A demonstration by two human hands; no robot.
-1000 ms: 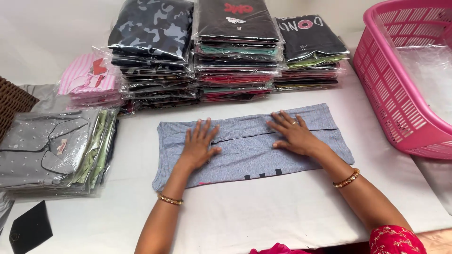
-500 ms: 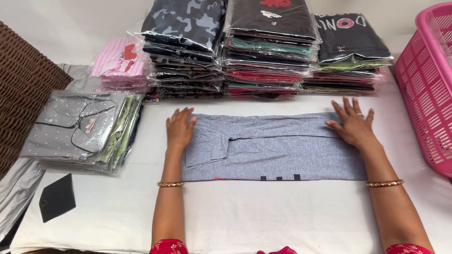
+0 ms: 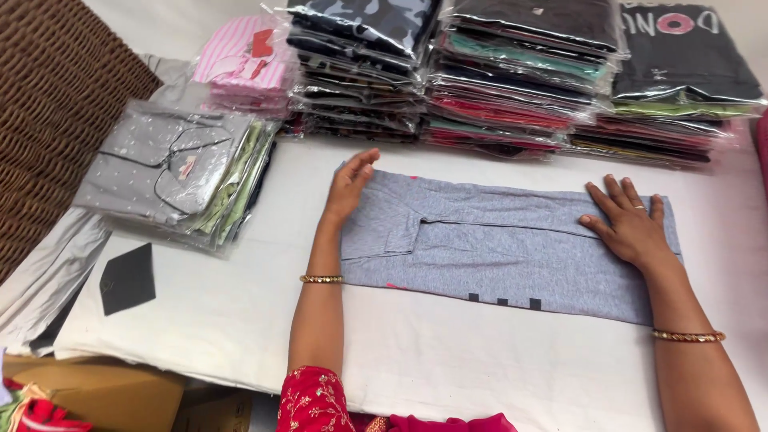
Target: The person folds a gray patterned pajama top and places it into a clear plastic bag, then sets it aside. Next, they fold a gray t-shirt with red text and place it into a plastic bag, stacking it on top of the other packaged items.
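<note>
- A grey garment (image 3: 512, 244), folded into a long band, lies flat on the white table (image 3: 448, 368), running left to right just in front of the stacks of packed clothes.
- The left hand (image 3: 350, 186) stands on edge at the garment's left end, fingers straight and together, thumb side up, pressing against the cloth; it grips nothing.
- The right hand (image 3: 628, 220) lies palm down on the garment's right end, fingers spread, flat on the cloth; it grips nothing.
- A gold bangle (image 3: 321, 278) sits on the left wrist, and another bangle (image 3: 688, 336) on the right wrist.
- A ring (image 3: 638, 207) shows on one finger of the right hand.
- Red sleeves (image 3: 316, 400) show at the bottom edge.
- Behind the garment stand three stacks of bagged clothes (image 3: 512, 80), dark on top, with teal, red and green layers below.
- A pink striped pack (image 3: 244, 64) lies at the back left.
- A pile of grey packs (image 3: 172, 164) lies left of the garment, well apart from the left hand.
- A small black piece (image 3: 128, 278) lies on the table near that pile.
- A brown wicker basket (image 3: 56, 104) fills the left edge.
- A cardboard box (image 3: 104, 392) sits below the table at the lower left.
</note>
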